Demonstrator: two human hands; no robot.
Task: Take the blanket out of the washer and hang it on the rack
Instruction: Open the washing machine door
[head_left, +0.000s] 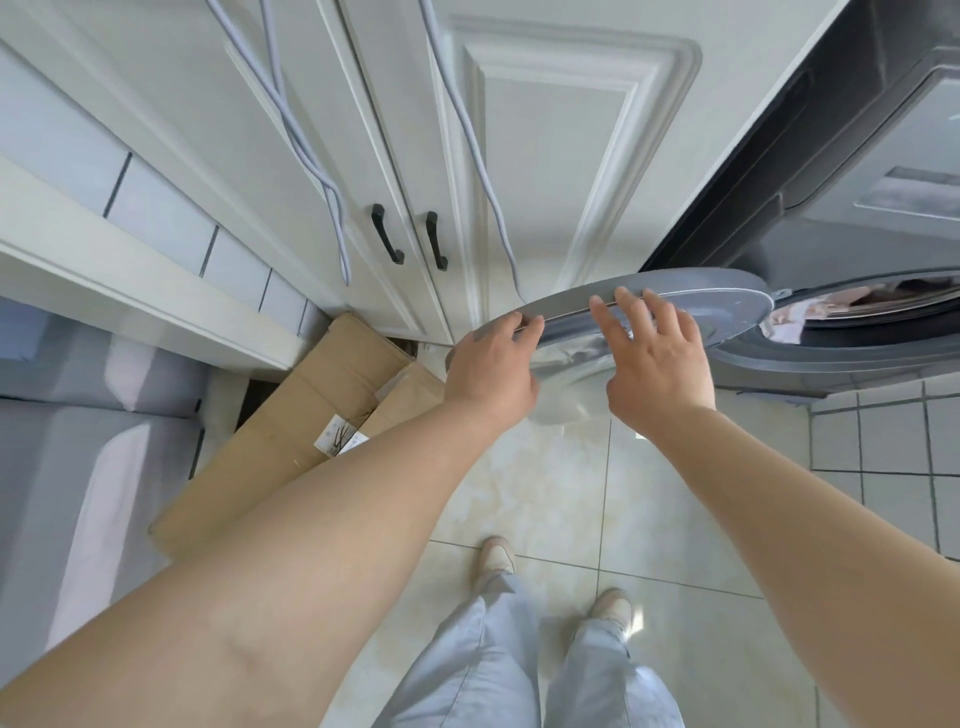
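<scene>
We look down on a grey washer (852, 228) at the right, its round door (675, 299) swung out to the left in front of a white cabinet (545, 156). Both hands are at the door's edge. The left hand (491, 364) grips the left end of the rim, fingers curled over its top edge with the tips hidden behind it. The right hand (657, 364) lies over the inner face of the door with fingers straight and spread, their tips reaching the upper rim; it clamps nothing.

Through the drum opening (872, 317) at the right edge we see pale fabric with a pinkish print, which we take to be the blanket (841, 306); it lies inside the drum, well apart from either hand. How much of it there is, we cannot tell.

The cabinet carries two black handles (410, 241) side by side. Grey cords (311, 156) hang down its front. A flattened cardboard box (306, 421) with a white label lies on the floor (561, 493) below the cabinet, partly under the left forearm. At the left stands a grey sofa (88, 457). The floor is pale glossy tile; two feet in light shoes (610, 608) and pale trousers show at the bottom.
</scene>
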